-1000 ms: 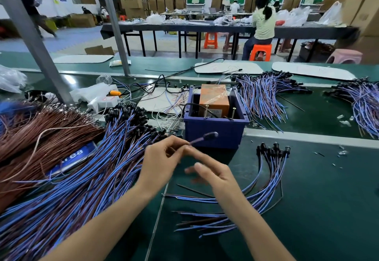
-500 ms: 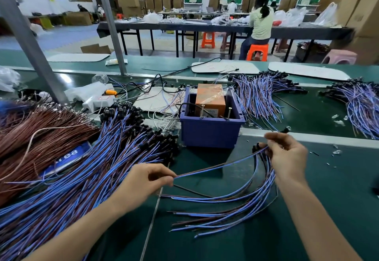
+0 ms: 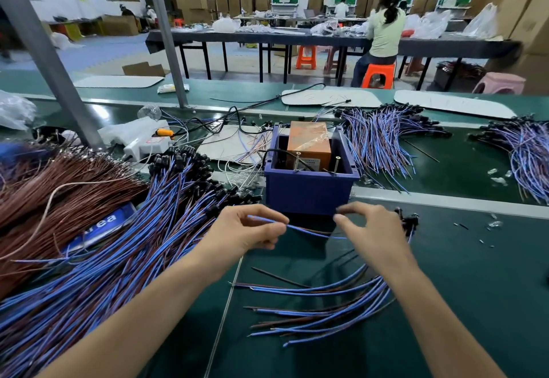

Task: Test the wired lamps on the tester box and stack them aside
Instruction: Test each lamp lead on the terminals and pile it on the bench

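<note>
Two hands: both work in front of the blue plastic tester box (image 3: 309,191) on the green worktop (image 3: 463,273).
Left hand (image 3: 248,230): fingers curled and pinched shut on a thin blue-and-brown wire pair (image 3: 306,230).
Right hand (image 3: 372,229): thumb and forefinger close together at the other stretch of the same wire pair; whether they actually clamp it cannot be told.
Wire pair: spans the gap between the two hands, just in front of the tester box and clear of the worktop.
Tester box: directly beyond both hands; an orange block wrapped in clear film (image 3: 309,144) sits inside, with two upright metal pins (image 3: 297,162) at its near rim.
Tested stack of blue-and-brown wired lamps (image 3: 326,303): lies on the worktop below and nearer than the right hand; its black lamp heads (image 3: 408,221) show just right of that hand.
Large heap of blue-wired lamps with black heads (image 3: 118,258): left of the left hand, fanned across the worktop.
Brown wire bundle (image 3: 53,196): farther left, beyond the large heap.
</note>
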Action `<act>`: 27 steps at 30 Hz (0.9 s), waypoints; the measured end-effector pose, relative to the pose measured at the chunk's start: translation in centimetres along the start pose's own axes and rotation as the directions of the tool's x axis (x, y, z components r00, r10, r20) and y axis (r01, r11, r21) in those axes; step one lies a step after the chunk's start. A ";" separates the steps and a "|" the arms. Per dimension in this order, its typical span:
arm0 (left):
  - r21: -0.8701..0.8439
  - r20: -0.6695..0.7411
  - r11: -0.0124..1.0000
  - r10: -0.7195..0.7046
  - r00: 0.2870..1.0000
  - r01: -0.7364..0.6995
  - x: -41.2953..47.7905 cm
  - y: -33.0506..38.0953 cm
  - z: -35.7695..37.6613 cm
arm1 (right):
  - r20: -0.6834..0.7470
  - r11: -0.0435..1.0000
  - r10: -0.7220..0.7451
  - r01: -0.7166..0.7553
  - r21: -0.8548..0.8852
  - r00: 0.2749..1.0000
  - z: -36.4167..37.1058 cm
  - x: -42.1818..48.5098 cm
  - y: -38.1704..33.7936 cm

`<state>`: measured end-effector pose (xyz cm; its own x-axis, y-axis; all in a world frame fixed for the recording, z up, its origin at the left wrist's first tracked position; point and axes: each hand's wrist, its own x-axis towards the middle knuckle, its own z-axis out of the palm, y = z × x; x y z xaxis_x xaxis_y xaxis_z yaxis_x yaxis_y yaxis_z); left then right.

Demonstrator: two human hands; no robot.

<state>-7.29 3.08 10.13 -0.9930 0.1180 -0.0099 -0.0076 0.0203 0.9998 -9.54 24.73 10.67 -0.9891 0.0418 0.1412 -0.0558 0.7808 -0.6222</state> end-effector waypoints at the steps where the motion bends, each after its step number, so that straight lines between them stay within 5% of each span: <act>1: -0.051 -0.002 0.999 -0.001 1.000 0.001 0.4 0.2 0.5 | 0.030 0.981 -0.075 0.069 0.180 0.997 -0.1 -0.6 -1.1; 4: -0.211 -0.009 0.977 -0.016 1.000 0.013 1.5 0.6 1.7 | 0.022 0.904 -0.263 0.238 0.356 0.964 0.4 -1.6 -3.2; 7: -0.302 0.001 0.953 -0.037 0.999 0.036 2.3 0.6 2.3 | -0.099 0.885 -0.269 0.287 0.367 0.958 1.6 -1.5 -3.4; 12: -0.337 -0.074 0.932 -0.163 0.984 0.129 4.1 -0.3 3.1 | -0.098 0.834 -0.029 0.078 0.547 0.995 3.2 -0.4 -1.9; 17: -0.241 -0.112 0.956 -0.198 0.974 0.167 6.2 -0.2 3.8 | 0.072 0.498 0.351 -0.251 0.830 0.934 4.0 1.2 -0.9; 27: -0.227 -0.168 0.954 -0.237 0.957 0.196 7.8 -0.5 3.8 | 0.109 0.385 0.420 -0.286 0.878 0.901 4.7 1.7 -0.4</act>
<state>-14.55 7.79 9.47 -0.9682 -0.0582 -0.2431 -0.2291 -0.1826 0.9561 -11.82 21.59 7.51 -0.9293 0.2979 -0.2182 0.1416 -0.2583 -0.9556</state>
